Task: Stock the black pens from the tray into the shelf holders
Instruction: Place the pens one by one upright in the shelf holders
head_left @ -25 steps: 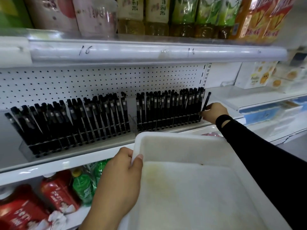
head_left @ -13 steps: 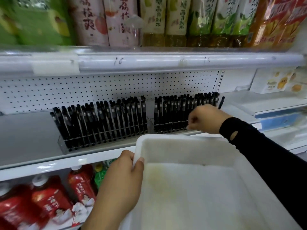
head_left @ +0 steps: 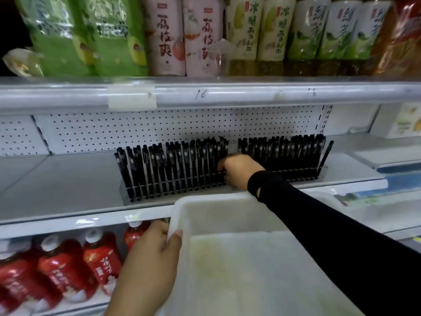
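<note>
Gripping the tray by its rim, thumb hooked over the edge, the left hand holds it just below the shelf, which keeps the reach short. No pens show in the tray. The pens stand tilted in two holders. The right hand curls its fingers at the left holder, at its right end, probably seating a pen. I cannot tell whether they pinch one.

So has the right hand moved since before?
Yes, the right hand went left, from the right holder's far end to the gap beside the left holder.
</note>
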Motion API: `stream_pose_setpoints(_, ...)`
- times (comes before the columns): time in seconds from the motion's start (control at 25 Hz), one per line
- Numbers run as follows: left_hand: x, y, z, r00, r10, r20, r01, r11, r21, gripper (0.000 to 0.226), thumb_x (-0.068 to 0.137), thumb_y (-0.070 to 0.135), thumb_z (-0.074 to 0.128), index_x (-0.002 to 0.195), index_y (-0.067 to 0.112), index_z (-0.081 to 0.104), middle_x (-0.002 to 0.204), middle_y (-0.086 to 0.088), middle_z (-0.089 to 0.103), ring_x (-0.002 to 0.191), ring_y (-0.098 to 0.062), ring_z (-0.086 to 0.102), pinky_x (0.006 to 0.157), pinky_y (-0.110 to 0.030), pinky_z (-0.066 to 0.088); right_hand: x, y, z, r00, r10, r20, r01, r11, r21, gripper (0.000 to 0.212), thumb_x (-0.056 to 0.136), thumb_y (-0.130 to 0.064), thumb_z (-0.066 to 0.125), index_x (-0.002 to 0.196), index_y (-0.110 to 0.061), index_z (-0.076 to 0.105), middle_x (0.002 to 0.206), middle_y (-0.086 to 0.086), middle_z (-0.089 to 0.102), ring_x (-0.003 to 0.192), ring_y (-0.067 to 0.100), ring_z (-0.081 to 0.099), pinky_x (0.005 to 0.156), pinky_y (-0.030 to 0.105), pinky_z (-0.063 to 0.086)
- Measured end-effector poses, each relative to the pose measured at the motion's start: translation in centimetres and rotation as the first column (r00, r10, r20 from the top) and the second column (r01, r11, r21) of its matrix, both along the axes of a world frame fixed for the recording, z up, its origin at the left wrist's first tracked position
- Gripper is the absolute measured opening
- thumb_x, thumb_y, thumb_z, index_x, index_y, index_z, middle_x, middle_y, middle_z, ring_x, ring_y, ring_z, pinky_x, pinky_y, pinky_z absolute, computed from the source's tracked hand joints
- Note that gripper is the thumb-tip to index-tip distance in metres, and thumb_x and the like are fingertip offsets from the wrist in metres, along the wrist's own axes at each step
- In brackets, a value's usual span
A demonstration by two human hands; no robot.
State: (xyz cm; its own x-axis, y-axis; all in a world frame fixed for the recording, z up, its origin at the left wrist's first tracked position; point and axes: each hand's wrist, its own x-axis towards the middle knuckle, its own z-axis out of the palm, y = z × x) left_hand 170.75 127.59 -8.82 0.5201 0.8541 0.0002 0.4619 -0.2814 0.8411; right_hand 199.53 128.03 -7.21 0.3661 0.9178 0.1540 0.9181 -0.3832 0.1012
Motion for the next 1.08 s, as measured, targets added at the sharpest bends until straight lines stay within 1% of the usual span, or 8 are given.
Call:
stream_pose_setpoints(0.12,-0.6,0.0,0.0,1.000,0.017,0.002,-0.017,1.000,-0.009,0.022,0.096,0.039,0.054,0.084,0.023,0.062,0.077,0.000,0.072,0.073,-0.014,0.067,0.076,-0.040,0.055,0.5,0.6,-0.4,0.999,-0.041,0.021,0.040,0.998,0.044,0.033,0.092,0.003,0.055,0.121,-0.007,0.067,0.118,0.015,0.067,0.105,0.032,0.064,0.094,0.036,0.052)
stream_pose_setpoints(0.28,-0.9,0.1,-0.1,0.999,0.038,0.032,-0.036,0.997,-0.070,0.022,0.097,0.041,0.052,0.086,0.025,0.063,0.080,0.002,0.072,0.075,-0.016,0.068,0.074,-0.042,0.057,0.6,0.9,-0.6,0.995,-0.097,-0.002,0.097,0.995,0.034,0.028,0.092,-0.001,0.058,0.116,-0.010,0.069,0.115,0.014,0.068,0.102,0.032,0.065,0.091,0.034,0.054)
stream_pose_setpoints(0.44,-1.3,0.0,-0.1,0.999,0.042,0.034,-0.040,0.998,-0.052,0.023,0.097,0.039,0.053,0.083,0.022,0.061,0.076,0.000,0.070,0.072,-0.018,0.066,0.073,-0.041,0.055,0.2,1.1,-0.3,0.993,-0.118,0.024,0.117,0.993,0.034,0.021,0.091,-0.005,0.059,0.107,-0.011,0.071,0.106,0.013,0.070,0.093,0.031,0.066,0.081,0.031,0.053)
stream_pose_setpoints(0.6,-1.3,-0.4,0.0,0.999,0.031,0.030,-0.029,0.998,-0.051,0.023,0.097,0.041,0.051,0.087,0.023,0.060,0.079,0.000,0.070,0.075,-0.018,0.066,0.075,-0.043,0.055,0.1,0.7,-0.5,0.992,-0.119,0.051,0.118,0.993,0.027,0.020,0.090,-0.006,0.061,0.107,-0.011,0.071,0.106,0.012,0.070,0.095,0.031,0.065,0.085,0.034,0.055)
stream_pose_setpoints(0.68,-1.2,-0.6,0.1,0.999,0.028,0.024,-0.027,0.999,-0.038,0.023,0.097,0.041,0.051,0.087,0.023,0.059,0.080,0.000,0.070,0.076,-0.017,0.066,0.076,-0.041,0.054,0.0,0.2,-0.6,0.990,-0.122,0.071,0.121,0.992,0.016,0.018,0.092,-0.007,0.059,0.107,-0.009,0.070,0.106,0.012,0.069,0.096,0.031,0.064,0.083,0.035,0.054)
stream_pose_setpoints(0.88,-0.9,-0.7,0.5,1.000,0.009,0.008,-0.009,1.000,0.004,0.024,0.098,0.040,0.051,0.086,0.021,0.058,0.080,-0.002,0.068,0.076,-0.017,0.063,0.075,-0.040,0.053,0.4,-0.5,-1.1,0.988,-0.146,0.054,0.145,0.989,0.023,0.034,0.089,-0.002,0.059,0.121,-0.014,0.066,0.114,0.012,0.067,0.098,0.031,0.065,0.082,0.035,0.056)
stream_pose_setpoints(1.0,-0.7,-0.7,0.6,1.000,-0.008,-0.006,0.008,1.000,0.006,0.024,0.098,0.040,0.050,0.088,0.021,0.059,0.082,-0.001,0.069,0.076,-0.017,0.065,0.076,-0.042,0.054,0.7,-0.3,-1.3,0.994,-0.112,0.014,0.112,0.994,0.007,0.058,0.089,-0.001,0.059,0.142,-0.025,0.053,0.130,0.011,0.061,0.115,0.032,0.060,0.094,0.038,0.053)
stream_pose_setpoints(1.08,-0.7,-0.6,0.4,1.000,-0.002,-0.001,0.002,1.000,-0.007,0.024,0.098,0.040,0.050,0.088,0.021,0.059,0.082,-0.001,0.069,0.076,-0.017,0.065,0.077,-0.043,0.054,0.7,0.0,-1.4,0.993,-0.121,-0.003,0.121,0.992,-0.024,0.061,0.091,-0.003,0.058,0.146,-0.027,0.048,0.139,0.011,0.055,0.123,0.032,0.056,0.101,0.037,0.049)
